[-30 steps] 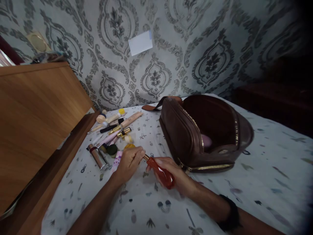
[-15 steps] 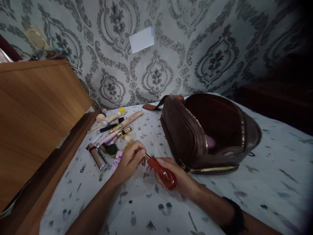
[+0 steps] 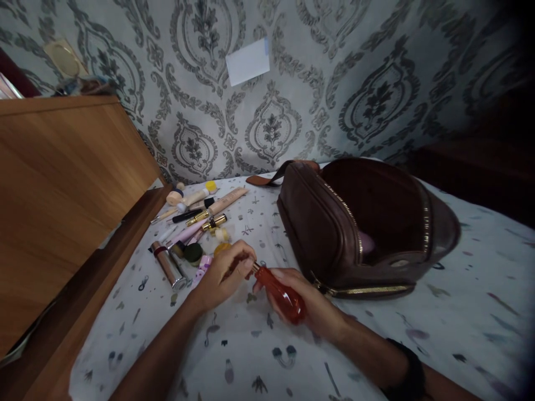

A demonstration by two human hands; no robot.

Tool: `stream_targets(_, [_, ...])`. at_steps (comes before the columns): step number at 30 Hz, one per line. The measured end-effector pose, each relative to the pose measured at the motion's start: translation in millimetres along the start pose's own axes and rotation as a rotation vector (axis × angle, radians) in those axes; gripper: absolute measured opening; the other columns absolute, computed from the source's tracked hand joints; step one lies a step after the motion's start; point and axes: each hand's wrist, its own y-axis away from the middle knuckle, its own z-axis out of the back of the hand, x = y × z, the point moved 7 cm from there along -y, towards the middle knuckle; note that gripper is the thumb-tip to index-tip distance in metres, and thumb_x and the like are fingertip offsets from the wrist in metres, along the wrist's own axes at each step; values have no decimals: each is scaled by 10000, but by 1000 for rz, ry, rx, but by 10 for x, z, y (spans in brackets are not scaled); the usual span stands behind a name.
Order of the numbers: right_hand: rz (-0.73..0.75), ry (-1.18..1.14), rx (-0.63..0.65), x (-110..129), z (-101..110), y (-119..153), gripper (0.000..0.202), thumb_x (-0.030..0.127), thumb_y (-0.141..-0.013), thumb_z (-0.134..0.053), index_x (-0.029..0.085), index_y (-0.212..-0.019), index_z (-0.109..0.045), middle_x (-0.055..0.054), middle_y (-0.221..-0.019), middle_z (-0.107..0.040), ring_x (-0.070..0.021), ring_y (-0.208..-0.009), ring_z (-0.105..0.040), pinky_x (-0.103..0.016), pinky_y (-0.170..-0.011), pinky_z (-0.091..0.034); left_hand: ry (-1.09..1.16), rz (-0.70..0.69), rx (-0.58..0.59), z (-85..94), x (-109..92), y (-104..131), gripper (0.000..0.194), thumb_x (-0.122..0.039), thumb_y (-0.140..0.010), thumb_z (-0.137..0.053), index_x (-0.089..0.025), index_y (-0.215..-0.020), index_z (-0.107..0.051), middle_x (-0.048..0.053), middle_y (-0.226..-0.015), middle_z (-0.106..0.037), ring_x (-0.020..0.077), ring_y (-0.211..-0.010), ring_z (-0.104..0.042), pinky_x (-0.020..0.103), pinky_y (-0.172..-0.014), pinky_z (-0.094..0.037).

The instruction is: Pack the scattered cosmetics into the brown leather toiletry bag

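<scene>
We count one red bottle, one open brown bag and over ten cosmetics on the bed. Our right hand grips the bottle, tilted just above the bed; our left hand pinches its gold neck, both forearms converging.

The scene is dim and cool, lit softly and evenly with no hard shadows. The brown bag sits in the clearest part; its open inside is a dark pocket, its zipper catching small glints. Right of the bag the picture falls into heavy black vignetting. Behind the bag the patterned wall bends outward, a wide-lens warp. Below the bag the bedsheet looks slightly smeared, perhaps motion blur.
</scene>
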Motion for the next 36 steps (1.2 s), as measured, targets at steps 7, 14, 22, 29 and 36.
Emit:
stream_targets(7, [-3, -21, -8, 22, -4, 12, 538, 657, -824, -546, 141, -816, -697, 48, -418, -488, -91, -344, -386, -226, -370, -238, 6, 1, 19, 40, 13, -16, 345, -499, -982, -436, -191, -888, -558, 15, -709, -588, 154, -660, -573, 259, -635, -416])
stream_targets(14, [20, 69, 26, 8, -36, 14, 565, 681, -834, -529, 143, -839, -699, 40, -413, -500, -93, -354, -382, -223, -377, -242, -314, -73, -76, 12, -29, -6, 327, -373, -995, -384, -217, -721, -472, -23, -640, -505, 139, -605, -477, 267, -626, -340])
stream_targets(22, [-1, 65, 19, -29, -29, 5, 584, 698, -811, -556, 134, -845, -707, 44, -422, -487, -87, -358, -390, -217, -379, -245, -166, -10, -88, -4, 66, 5, 554, -568, -1010, -228, -217, -623, -411, -31, -531, -441, 130, -526, -448, 276, -581, -329])
stream_targets(29, [4, 58, 3, -27, -3, 1, 559, 676, -821, -542, 137, -831, -694, 44, -422, -491, -87, -357, -387, -221, -382, -244, -186, 35, 26, 31, 47, -41, 568, -586, -989, -296, -207, -573, -373, -46, -533, -359, 108, -522, -362, 265, -554, -286])
stream_targets(36, [7, 30, -3, -2, -12, 3, 555, 662, -817, -556, 126, -827, -697, 47, -425, -482, -80, -355, -375, -217, -383, -237, 3, 98, 174, 87, 69, -20, 372, -530, -968, -451, -175, -934, -558, -10, -746, -543, 129, -657, -499, 237, -582, -359])
